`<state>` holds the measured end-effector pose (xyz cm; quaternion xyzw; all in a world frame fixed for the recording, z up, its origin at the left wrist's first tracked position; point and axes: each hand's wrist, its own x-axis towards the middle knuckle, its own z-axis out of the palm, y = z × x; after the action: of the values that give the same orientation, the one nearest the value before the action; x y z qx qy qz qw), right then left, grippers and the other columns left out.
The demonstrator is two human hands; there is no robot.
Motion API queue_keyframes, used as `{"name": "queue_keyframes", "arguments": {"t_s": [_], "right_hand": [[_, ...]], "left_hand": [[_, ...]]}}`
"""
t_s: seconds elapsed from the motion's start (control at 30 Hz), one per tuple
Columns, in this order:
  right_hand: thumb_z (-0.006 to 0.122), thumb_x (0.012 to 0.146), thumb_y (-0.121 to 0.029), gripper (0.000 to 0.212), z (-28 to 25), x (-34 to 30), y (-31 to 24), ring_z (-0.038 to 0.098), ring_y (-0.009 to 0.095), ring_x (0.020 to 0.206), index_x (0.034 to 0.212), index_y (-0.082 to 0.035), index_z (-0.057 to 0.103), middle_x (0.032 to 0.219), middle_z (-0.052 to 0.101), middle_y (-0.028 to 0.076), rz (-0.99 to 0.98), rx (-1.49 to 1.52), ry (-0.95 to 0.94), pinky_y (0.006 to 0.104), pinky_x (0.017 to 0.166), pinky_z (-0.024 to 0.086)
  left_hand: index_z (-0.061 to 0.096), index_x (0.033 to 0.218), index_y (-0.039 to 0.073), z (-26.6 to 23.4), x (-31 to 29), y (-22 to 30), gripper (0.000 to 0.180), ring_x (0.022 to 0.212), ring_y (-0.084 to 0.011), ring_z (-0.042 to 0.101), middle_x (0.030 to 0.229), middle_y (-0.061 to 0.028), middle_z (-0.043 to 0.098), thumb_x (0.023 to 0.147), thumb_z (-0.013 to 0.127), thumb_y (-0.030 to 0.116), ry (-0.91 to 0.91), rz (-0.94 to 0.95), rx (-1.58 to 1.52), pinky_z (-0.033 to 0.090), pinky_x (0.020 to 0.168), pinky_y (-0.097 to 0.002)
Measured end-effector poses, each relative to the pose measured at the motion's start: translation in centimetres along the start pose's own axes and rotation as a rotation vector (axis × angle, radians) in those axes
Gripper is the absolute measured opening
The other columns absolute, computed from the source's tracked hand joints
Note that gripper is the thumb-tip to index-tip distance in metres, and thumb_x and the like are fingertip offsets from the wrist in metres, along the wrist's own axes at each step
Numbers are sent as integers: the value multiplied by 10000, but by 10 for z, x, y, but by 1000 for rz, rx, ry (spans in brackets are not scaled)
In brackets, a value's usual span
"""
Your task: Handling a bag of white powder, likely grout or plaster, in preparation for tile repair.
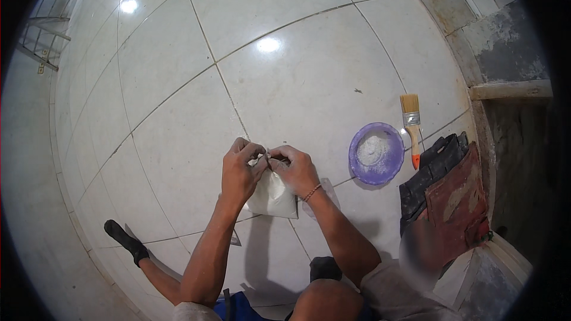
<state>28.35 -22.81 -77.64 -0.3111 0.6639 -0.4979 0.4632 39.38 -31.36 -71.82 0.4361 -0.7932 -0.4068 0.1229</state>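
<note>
Between my forearms a clear plastic bag (pixel 275 200) of white powder rests on the tiled floor. Its gathered neck is pinched by both hands. My left hand (pixel 239 172) grips it from the left, thumb and fingers drawn together. From the right, my right hand (pixel 295 171) pinches the same neck, fingers bent inward. The fingertips almost meet, and they hide the exact twist or knot there. Pale dust coats the fingers. Right of my right hand is a purple bowl (pixel 382 175) with white powder (pixel 372 150) inside.
A paintbrush (pixel 411 120) lies beside the bowl. Nearer the right wall sits a worn red and black bag (pixel 455 187). Transparent plastic (pixel 325 197) lies by my right wrist. My black-socked foot (pixel 124 240) stretches left. A metal rack (pixel 49 21) stands far left.
</note>
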Motion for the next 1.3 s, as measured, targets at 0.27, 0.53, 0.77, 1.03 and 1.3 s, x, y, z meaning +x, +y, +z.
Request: {"name": "queue_keyframes", "arguments": {"t_s": [0.27, 0.53, 0.77, 1.03, 1.3], "right_hand": [[641, 737, -10, 166, 7, -6, -1, 604, 311, 818, 900, 8, 615, 861, 619, 130, -415, -261, 118, 363, 713, 492], [618, 744, 16, 160, 6, -2, 5, 582, 332, 832, 902, 16, 591, 848, 602, 146, -558, -382, 122, 393, 725, 476], [603, 748, 31, 144, 5, 1, 4, 579, 330, 821, 889, 17, 580, 834, 594, 143, -560, -311, 138, 388, 721, 474], [607, 727, 45, 160, 2, 2, 7, 575, 336, 813, 881, 16, 576, 841, 596, 146, -524, -310, 105, 390, 715, 473], [622, 717, 42, 136, -8, 15, 5, 586, 313, 772, 844, 6, 589, 795, 603, 131, -570, -266, -4, 373, 686, 478]], "left_hand": [[631, 880, 13, -11, -4, 4, 190, 722, -314, 604, 837, -137, 604, 701, 683, 48, -110, 24, 266, 483, 651, -372], [606, 842, -6, -3, -6, -4, 180, 697, -306, 604, 780, -152, 597, 691, 684, 54, -114, 3, 226, 483, 633, -366], [586, 817, -26, 6, -10, -7, 167, 681, -265, 609, 760, -150, 586, 693, 669, 48, 0, -13, 34, 487, 628, -336], [533, 810, -2, 21, -13, -17, 198, 636, -302, 529, 726, -144, 528, 690, 669, 79, 93, 69, 80, 429, 575, -389], [551, 773, 1, 13, -2, -22, 118, 574, -206, 489, 651, -101, 526, 716, 624, 75, -8, 3, 22, 398, 542, -325]]}}
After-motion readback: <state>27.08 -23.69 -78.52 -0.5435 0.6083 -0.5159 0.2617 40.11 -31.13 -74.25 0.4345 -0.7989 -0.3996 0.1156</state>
